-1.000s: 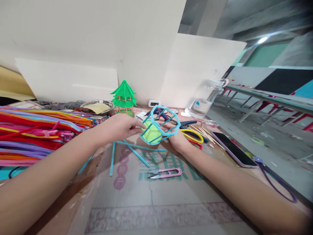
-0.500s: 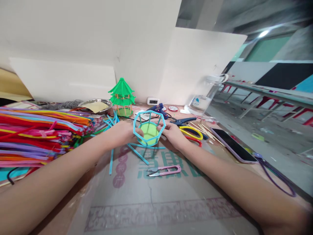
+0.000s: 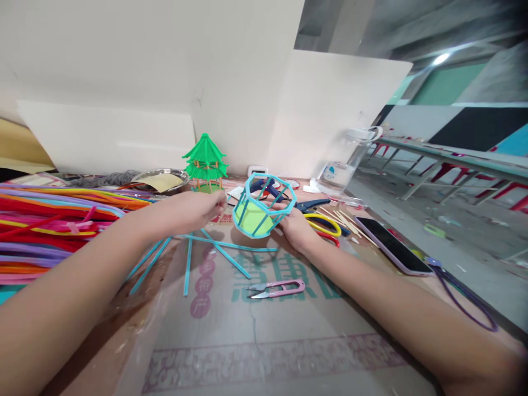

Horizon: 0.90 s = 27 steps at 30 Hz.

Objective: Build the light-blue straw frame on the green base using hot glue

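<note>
My right hand (image 3: 296, 224) grips an eight-sided frame of light-blue pipe cleaners (image 3: 264, 206) by its right side. The frame has upright bars and a yellow-green base, and it is tilted, with its open ring toward the upper right. My left hand (image 3: 206, 210) is off the frame, a little to its left, with fingers curled together; whatever they hold, if anything, is hidden. Just behind that hand stands a small green-roofed pavilion (image 3: 205, 159). Loose blue pipe cleaners (image 3: 231, 258) lie crossed below the hands. Pink thread snips (image 3: 280, 288) rest nearer to me.
Bundles of coloured pipe cleaners (image 3: 45, 231) fill the left side. A metal dish (image 3: 181, 177) and a glue gun (image 3: 268, 190) lie behind. To the right are pliers (image 3: 313, 205), yellow-handled scissors (image 3: 325, 224), thin sticks (image 3: 350, 223), a phone (image 3: 391, 245) and a water bottle (image 3: 344, 162).
The frame has moved slightly right and tipped over in my right hand. My left hand has let go of it and drawn left. Some blue pipe cleaners by the left hand have shifted toward me.
</note>
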Tool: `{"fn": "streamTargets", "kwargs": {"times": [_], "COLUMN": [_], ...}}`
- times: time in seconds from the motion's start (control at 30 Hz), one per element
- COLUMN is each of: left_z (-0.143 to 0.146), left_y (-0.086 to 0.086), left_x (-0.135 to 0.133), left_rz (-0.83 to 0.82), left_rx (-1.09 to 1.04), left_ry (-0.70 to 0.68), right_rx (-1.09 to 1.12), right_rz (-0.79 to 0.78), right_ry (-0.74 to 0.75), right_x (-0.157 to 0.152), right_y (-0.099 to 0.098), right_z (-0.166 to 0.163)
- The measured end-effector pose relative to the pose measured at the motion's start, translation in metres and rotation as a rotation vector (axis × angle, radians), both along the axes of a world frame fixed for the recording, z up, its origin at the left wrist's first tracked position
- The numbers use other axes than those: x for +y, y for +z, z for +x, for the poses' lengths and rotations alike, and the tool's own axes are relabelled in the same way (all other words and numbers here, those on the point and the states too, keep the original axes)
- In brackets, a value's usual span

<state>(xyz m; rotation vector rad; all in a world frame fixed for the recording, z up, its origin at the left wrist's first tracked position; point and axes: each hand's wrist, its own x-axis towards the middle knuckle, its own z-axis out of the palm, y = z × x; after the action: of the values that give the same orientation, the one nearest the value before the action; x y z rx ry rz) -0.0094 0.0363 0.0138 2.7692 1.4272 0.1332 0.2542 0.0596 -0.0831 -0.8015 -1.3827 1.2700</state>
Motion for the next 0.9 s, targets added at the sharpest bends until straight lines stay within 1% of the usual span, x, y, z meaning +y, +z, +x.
{"fn": "streamTargets", "kwargs": {"times": [0.07,0.23,0.37,0.43,0.5,0.57,0.63,0.7,0.77,0.8,0.83,0.9], "left_z": [-0.010,-0.030,-0.029,-0.027,-0.028,-0.029,-0.028,-0.022,-0.011,-0.004,0.002,0.015], "left_y": [0.003,0.001,0.004,0.006,0.005,0.001,-0.004,-0.008,-0.011,-0.012,-0.013,-0.016], "left_x": [0.007,0.021,0.021,0.021,0.022,0.025,0.027,0.026,0.023,0.020,0.016,0.009], "left_rz": [0.085,0.227,0.329,0.344,0.337,0.345,0.334,0.257,0.160,0.141,0.144,0.203], "left_rx": [-0.050,-0.102,-0.054,-0.037,-0.068,-0.172,-0.316,-0.422,-0.461,-0.470,-0.477,-0.491], "left_ry": [0.060,0.188,0.257,0.282,0.298,0.260,0.176,0.113,0.079,0.055,0.031,-0.005], "right_rx": [0.022,0.035,-0.003,0.000,0.015,0.021,0.018,0.013,0.014,0.011,0.007,-0.009], "right_rz": [0.024,0.122,0.096,0.095,0.104,0.100,0.087,0.078,0.080,0.083,0.086,0.082], "right_ry": [0.005,0.020,0.046,0.048,0.043,0.049,0.058,0.063,0.054,0.050,0.048,0.058], "right_x": [0.000,0.004,0.010,0.012,0.012,0.011,0.008,0.006,0.003,0.002,0.001,0.000], "right_y": [0.001,-0.003,-0.008,-0.009,-0.008,-0.007,-0.005,-0.003,-0.001,-0.001,0.000,0.002], "right_z": [-0.001,0.000,0.004,0.004,0.004,0.003,0.002,0.001,0.001,0.000,0.000,-0.001]}}
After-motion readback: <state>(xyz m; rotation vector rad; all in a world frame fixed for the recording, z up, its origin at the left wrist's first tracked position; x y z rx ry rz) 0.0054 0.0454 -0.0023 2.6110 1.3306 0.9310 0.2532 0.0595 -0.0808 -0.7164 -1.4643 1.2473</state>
